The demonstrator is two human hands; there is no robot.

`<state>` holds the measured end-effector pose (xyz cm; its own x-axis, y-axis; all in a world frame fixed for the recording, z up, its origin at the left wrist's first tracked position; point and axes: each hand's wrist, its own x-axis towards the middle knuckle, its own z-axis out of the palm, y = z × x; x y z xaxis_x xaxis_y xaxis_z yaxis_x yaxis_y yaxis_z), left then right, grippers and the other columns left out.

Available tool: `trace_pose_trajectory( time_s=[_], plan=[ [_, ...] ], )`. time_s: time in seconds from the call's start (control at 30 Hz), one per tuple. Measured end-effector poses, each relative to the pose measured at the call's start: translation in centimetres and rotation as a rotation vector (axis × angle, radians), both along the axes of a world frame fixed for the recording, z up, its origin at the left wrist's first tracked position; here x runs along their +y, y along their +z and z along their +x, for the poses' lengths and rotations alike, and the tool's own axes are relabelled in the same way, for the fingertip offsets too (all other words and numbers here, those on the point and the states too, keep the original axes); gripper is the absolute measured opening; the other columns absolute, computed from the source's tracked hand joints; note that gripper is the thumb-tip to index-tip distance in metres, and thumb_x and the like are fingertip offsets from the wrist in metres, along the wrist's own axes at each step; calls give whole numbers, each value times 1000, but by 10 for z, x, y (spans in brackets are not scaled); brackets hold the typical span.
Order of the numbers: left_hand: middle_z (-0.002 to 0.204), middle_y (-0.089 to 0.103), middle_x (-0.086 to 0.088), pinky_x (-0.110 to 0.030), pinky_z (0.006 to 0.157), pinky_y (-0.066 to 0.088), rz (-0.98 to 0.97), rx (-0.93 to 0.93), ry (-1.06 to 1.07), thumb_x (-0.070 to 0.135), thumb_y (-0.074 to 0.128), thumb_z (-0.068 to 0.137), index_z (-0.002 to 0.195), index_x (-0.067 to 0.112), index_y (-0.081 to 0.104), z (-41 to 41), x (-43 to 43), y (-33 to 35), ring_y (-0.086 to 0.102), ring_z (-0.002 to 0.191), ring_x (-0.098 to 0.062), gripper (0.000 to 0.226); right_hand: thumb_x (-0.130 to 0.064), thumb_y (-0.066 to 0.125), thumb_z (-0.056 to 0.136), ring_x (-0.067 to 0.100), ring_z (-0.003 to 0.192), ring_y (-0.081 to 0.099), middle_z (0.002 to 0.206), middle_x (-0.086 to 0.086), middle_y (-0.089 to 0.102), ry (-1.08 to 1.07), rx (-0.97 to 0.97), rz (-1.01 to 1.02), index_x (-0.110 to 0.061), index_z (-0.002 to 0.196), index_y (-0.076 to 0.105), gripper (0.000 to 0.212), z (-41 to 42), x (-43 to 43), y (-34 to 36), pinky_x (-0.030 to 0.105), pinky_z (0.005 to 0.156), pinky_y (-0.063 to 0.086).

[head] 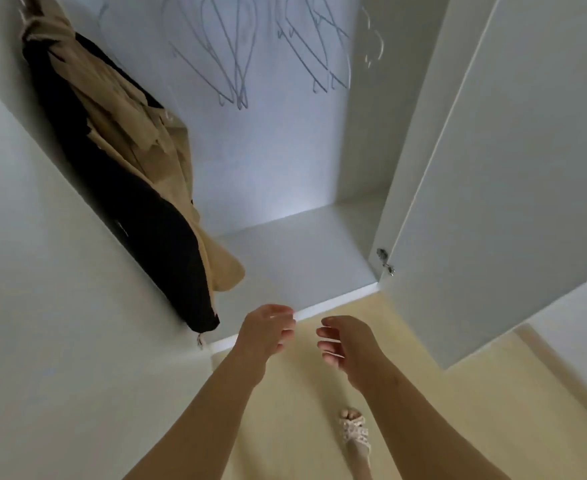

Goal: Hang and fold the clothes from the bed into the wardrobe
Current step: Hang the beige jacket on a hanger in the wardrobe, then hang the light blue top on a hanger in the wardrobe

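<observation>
Your sandalled foot (354,436) stands on the pale floor (302,410), below your right forearm. Your hands are held out side by side, near each other but not touching, and neither holds anything. Your left hand (268,336) and right hand (345,344) have loosely curled fingers and palms turned toward one another, at the front edge of the wardrobe (302,265). Its door (510,168) stands open on the right. Inside, at the left, a black garment (139,220) and a beige coat (122,109) hang together, their long axis running down from the upper left, hems toward the wardrobe's base. Farther back, bare wire hangers (229,53) hang along the top.
</observation>
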<state>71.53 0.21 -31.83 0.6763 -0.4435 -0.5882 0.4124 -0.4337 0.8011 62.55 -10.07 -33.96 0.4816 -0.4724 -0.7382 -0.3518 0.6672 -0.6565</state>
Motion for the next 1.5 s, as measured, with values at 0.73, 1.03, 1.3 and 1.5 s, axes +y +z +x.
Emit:
trace_pose_trajectory(
  time_s=[0.73, 1.03, 1.3, 1.5],
  plan=[
    [78, 61, 4, -22, 61, 38, 116, 44, -1247, 16, 53, 92, 79, 23, 59, -489, 28, -46, 59, 67, -9, 15, -10, 49, 89, 17, 55, 52, 72, 3, 57, -1180, 216, 65, -13, 81, 58, 13, -527, 184, -42, 23, 53, 40],
    [75, 59, 5, -21, 55, 36, 124, 44, -1612, 13, 49, 93, 82, 21, 58, -694, 95, -46, 54, 61, -7, 16, -9, 49, 91, 17, 56, 51, 72, 3, 58, -1567, 239, 102, -13, 79, 55, 14, -707, 300, -38, 23, 54, 39],
    [76, 59, 3, -21, 56, 37, 136, 2, -1860, 13, 49, 93, 84, 19, 59, -824, 122, -42, 53, 63, -9, 15, -7, 50, 90, 16, 50, 47, 66, 3, 53, -1834, 186, 151, -14, 78, 52, 14, -806, 356, -35, 22, 53, 36],
    [81, 62, 2, -20, 57, 40, 108, -12, -1994, 15, 49, 94, 90, 19, 60, -944, 117, -50, 55, 68, -9, 13, -3, 48, 91, 15, 45, 42, 60, 5, 51, -2033, 133, 156, -10, 78, 52, 14, -911, 364, -44, 19, 51, 31]
  ],
)
